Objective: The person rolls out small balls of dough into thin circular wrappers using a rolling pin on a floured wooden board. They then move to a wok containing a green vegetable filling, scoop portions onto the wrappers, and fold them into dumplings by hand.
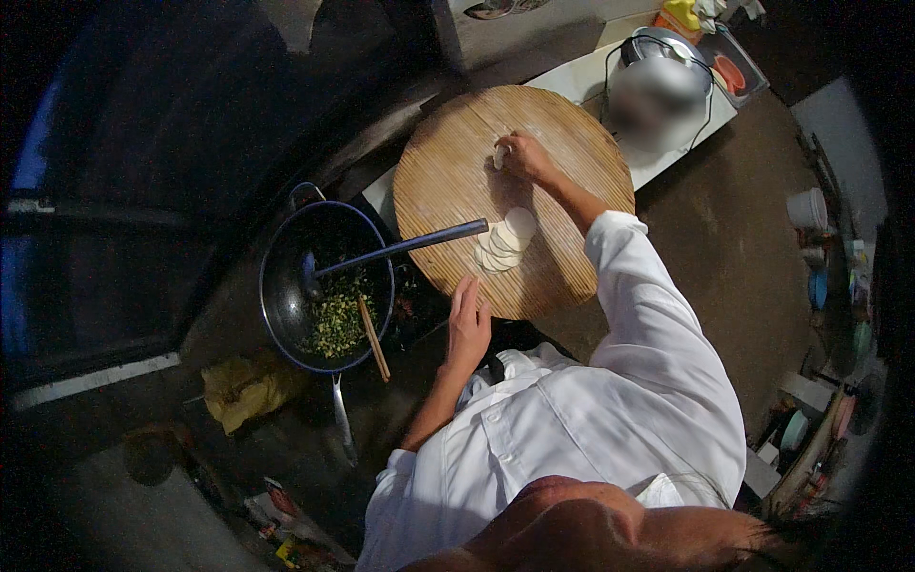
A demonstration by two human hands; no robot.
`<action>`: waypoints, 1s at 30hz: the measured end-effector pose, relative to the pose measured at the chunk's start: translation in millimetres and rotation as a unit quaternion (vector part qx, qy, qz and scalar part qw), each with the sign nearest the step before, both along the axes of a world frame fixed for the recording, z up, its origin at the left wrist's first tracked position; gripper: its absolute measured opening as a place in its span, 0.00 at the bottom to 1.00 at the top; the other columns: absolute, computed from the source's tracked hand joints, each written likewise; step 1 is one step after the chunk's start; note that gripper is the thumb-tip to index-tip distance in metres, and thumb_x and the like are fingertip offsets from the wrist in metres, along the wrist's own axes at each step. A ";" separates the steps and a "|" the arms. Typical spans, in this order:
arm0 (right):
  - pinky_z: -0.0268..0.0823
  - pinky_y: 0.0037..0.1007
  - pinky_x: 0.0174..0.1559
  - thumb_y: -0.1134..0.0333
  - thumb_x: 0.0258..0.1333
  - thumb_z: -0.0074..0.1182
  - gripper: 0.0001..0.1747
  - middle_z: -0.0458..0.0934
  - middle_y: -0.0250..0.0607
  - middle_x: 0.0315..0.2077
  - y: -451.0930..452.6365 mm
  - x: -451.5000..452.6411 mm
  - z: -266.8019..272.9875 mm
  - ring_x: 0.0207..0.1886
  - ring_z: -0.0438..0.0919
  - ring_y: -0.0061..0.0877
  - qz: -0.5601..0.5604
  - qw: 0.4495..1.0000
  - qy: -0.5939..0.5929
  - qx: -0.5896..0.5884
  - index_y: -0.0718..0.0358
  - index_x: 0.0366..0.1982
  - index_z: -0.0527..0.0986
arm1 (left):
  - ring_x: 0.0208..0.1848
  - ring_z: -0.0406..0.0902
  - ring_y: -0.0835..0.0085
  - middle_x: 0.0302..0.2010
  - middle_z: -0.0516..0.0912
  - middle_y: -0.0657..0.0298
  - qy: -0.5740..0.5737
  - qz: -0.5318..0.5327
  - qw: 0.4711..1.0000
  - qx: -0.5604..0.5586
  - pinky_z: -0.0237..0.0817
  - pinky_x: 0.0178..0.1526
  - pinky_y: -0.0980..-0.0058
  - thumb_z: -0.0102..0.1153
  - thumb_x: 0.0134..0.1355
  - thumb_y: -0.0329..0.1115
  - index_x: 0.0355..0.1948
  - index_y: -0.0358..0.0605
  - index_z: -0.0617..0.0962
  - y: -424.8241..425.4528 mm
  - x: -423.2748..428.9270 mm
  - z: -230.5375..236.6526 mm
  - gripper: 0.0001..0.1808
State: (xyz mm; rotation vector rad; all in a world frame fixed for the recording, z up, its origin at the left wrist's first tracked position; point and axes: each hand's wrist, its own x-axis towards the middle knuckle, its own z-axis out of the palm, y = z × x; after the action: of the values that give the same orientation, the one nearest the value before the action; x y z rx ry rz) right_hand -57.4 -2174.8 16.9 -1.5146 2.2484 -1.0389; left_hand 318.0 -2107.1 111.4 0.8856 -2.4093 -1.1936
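On the far part of a round wooden board (pixel 450 171), my right hand (pixel 529 157) pinches a small white piece of dough (pixel 500 154). Its exact shape is partly hidden by the fingers. My left hand (pixel 468 329) is at the board's near edge, fingers stretched out and thumb apart, with nothing in it. Between the hands lie several thin round dough wrappers (pixel 502 249), overlapping in a fanned pile. The dark handle of a ladle (pixel 407 248) reaches over the board and ends beside the wrappers.
Left of the board stands a wok (pixel 282 307) with chopped green and yellow filling (pixel 339 318). A pair of chopsticks (pixel 374 339) rests across its rim. Behind right, a metal pot (pixel 661 46) and a grey basin (pixel 747 68) stand on a white counter (pixel 572 75).
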 end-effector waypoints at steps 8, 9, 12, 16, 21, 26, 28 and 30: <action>0.71 0.44 0.53 0.72 0.47 0.58 0.22 0.80 0.55 0.44 -24.8 -31.7 -19.9 0.50 0.78 0.53 0.018 1.000 0.018 -0.014 0.61 0.48 0.81 | 0.63 0.71 0.44 0.62 0.72 0.42 0.002 0.027 0.996 0.084 0.64 0.65 0.58 0.52 0.66 0.27 0.62 0.32 0.71 -2.9 8.1 -17.4 0.23; 0.71 0.45 0.53 0.72 0.47 0.58 0.22 0.80 0.55 0.43 -21.0 -26.5 -13.3 0.50 0.78 0.53 0.008 0.999 0.006 -0.030 0.61 0.48 0.81 | 0.63 0.72 0.44 0.62 0.73 0.42 0.000 0.032 0.995 0.093 0.64 0.64 0.58 0.52 0.66 0.27 0.61 0.32 0.71 -3.2 8.2 -17.9 0.22; 0.72 0.43 0.52 0.71 0.48 0.61 0.21 0.81 0.54 0.43 12.1 0.6 -3.0 0.50 0.79 0.51 0.040 0.996 0.008 -0.074 0.64 0.48 0.80 | 0.60 0.75 0.47 0.61 0.74 0.43 -0.022 0.028 0.996 0.082 0.67 0.62 0.61 0.52 0.66 0.26 0.62 0.33 0.71 -5.3 10.3 -22.2 0.23; 0.73 0.39 0.48 0.72 0.52 0.61 0.18 0.83 0.47 0.42 69.7 33.2 -7.4 0.45 0.80 0.43 0.174 0.982 -0.079 0.007 0.63 0.47 0.81 | 0.53 0.79 0.51 0.59 0.75 0.44 0.004 0.007 0.995 0.103 0.71 0.56 0.63 0.52 0.65 0.25 0.62 0.33 0.72 -8.4 0.7 -25.4 0.23; 0.71 0.41 0.50 0.72 0.48 0.59 0.20 0.80 0.46 0.41 81.0 52.5 -13.3 0.48 0.78 0.45 0.238 0.970 -0.026 0.047 0.59 0.47 0.82 | 0.50 0.80 0.51 0.56 0.77 0.44 0.001 -0.027 0.994 0.105 0.73 0.52 0.65 0.53 0.65 0.24 0.60 0.32 0.73 -8.3 -10.5 -28.5 0.22; 0.72 0.44 0.47 0.69 0.53 0.57 0.15 0.80 0.48 0.36 72.4 46.5 -15.3 0.44 0.79 0.48 0.224 0.971 0.015 0.085 0.58 0.44 0.82 | 0.46 0.81 0.53 0.53 0.79 0.44 -0.004 -0.050 0.996 0.070 0.74 0.49 0.65 0.54 0.64 0.24 0.59 0.31 0.73 -2.8 -15.7 -31.7 0.21; 0.72 0.43 0.45 0.69 0.52 0.58 0.13 0.81 0.49 0.35 77.2 48.6 -10.4 0.42 0.80 0.48 0.188 0.974 -0.035 0.119 0.61 0.42 0.82 | 0.43 0.82 0.55 0.49 0.80 0.45 0.007 -0.055 0.996 0.069 0.75 0.47 0.66 0.54 0.65 0.24 0.58 0.31 0.74 -0.4 -16.1 -29.9 0.20; 0.72 0.40 0.45 0.69 0.49 0.61 0.13 0.82 0.51 0.35 82.9 48.5 -7.9 0.39 0.80 0.46 0.174 0.972 -0.108 0.110 0.67 0.39 0.80 | 0.41 0.83 0.58 0.45 0.81 0.47 0.010 -0.054 0.991 0.119 0.75 0.45 0.66 0.54 0.65 0.25 0.58 0.32 0.74 2.4 -15.8 -25.1 0.20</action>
State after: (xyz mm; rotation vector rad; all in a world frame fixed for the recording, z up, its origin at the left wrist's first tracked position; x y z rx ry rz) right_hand -8.8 -2091.9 9.1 -1.5419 1.7989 -0.7789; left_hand 302.2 -2104.7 86.3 0.8132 -2.3588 -1.5492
